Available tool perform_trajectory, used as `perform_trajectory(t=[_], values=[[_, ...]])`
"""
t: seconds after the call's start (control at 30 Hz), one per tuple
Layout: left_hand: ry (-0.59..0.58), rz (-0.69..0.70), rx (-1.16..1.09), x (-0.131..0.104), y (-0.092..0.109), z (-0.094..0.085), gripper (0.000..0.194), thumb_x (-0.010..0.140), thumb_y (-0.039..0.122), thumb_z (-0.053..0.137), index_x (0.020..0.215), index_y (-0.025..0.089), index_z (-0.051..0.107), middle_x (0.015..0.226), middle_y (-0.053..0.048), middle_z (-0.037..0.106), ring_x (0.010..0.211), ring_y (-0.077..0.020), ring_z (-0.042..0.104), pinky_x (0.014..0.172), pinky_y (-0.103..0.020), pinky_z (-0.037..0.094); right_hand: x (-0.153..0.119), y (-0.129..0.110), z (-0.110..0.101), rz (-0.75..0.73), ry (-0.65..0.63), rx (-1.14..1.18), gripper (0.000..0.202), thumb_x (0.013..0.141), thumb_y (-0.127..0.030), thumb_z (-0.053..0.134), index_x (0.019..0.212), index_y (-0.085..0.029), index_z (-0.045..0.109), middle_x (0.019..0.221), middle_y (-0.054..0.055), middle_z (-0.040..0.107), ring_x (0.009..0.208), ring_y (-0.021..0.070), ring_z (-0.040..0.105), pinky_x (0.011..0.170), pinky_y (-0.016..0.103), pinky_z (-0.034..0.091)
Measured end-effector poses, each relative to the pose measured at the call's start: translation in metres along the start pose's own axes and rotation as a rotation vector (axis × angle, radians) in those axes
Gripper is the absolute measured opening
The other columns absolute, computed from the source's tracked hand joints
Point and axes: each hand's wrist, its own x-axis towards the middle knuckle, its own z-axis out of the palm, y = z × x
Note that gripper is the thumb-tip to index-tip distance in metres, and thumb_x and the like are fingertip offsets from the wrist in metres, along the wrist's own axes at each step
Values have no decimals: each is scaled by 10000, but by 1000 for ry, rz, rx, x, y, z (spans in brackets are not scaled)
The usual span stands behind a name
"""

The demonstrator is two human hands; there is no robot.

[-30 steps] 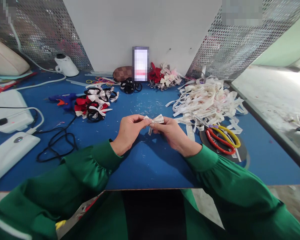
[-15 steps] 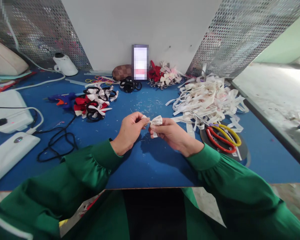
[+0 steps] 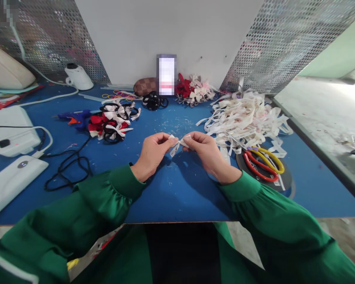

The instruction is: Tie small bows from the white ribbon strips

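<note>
Between my hands is a small white ribbon bow (image 3: 174, 150) with dark printed letters, held just above the blue table. My left hand (image 3: 154, 153) pinches its left side between thumb and forefinger. On the other side, the thumb and fingers of my right hand (image 3: 205, 153) close on the right loop, partly hiding it. To the right of my right hand lies a heap of loose white ribbons (image 3: 245, 116). Scissors with red and yellow handles (image 3: 262, 165) rest by that heap, over a dark round disc (image 3: 285, 179).
Hair ties with red and white bows (image 3: 114, 122) lie at left beside a blue glue gun (image 3: 77, 117). A phone (image 3: 167, 75) stands against the back wall, near more bows (image 3: 195, 88) and black hair ties (image 3: 154, 101). White power bank (image 3: 16, 181) and cables sit far left.
My right fingers have shifted over the right loop, covering more of it. A printed ribbon tail now hangs at the lower left, near my left fingertips.
</note>
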Motion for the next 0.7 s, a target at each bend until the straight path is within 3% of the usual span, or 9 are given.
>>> perform_trajectory(t=[0.2, 0.4, 0.6, 0.7], values=[[43, -14, -95, 2, -4, 0, 192, 732, 346, 788, 759, 165, 732, 655, 8, 610, 589, -93, 488, 575, -238, 381, 2, 2, -2, -11, 49, 8, 187, 692, -352, 780, 681, -188, 690, 659, -22, 621, 643, 113, 515, 623, 267, 406], [-19, -198, -360, 7, -7, 1, 255, 652, 332, 848, 765, 150, 711, 701, 4, 640, 600, -85, 523, 598, -227, 406, 0, -4, -4, 135, -18, 215, 217, 626, -330, 833, 657, -179, 680, 595, -41, 586, 565, 88, 464, 571, 247, 349], [-15, -161, -294, 7, -6, -1, 453, 748, 605, 737, 832, 162, 710, 780, -49, 694, 701, -155, 620, 623, -262, 449, 1, -3, -4, 123, 84, 214, 244, 608, -346, 854, 686, -176, 697, 619, -25, 629, 580, 102, 510, 576, 252, 377], [-74, -153, -241, 5, -5, -1, 409, 736, 557, 770, 804, 157, 717, 767, -37, 681, 684, -133, 586, 616, -245, 426, 2, 0, -4, 103, 61, 163, 265, 639, -385, 845, 684, -175, 689, 602, -30, 609, 558, 96, 486, 560, 253, 367]])
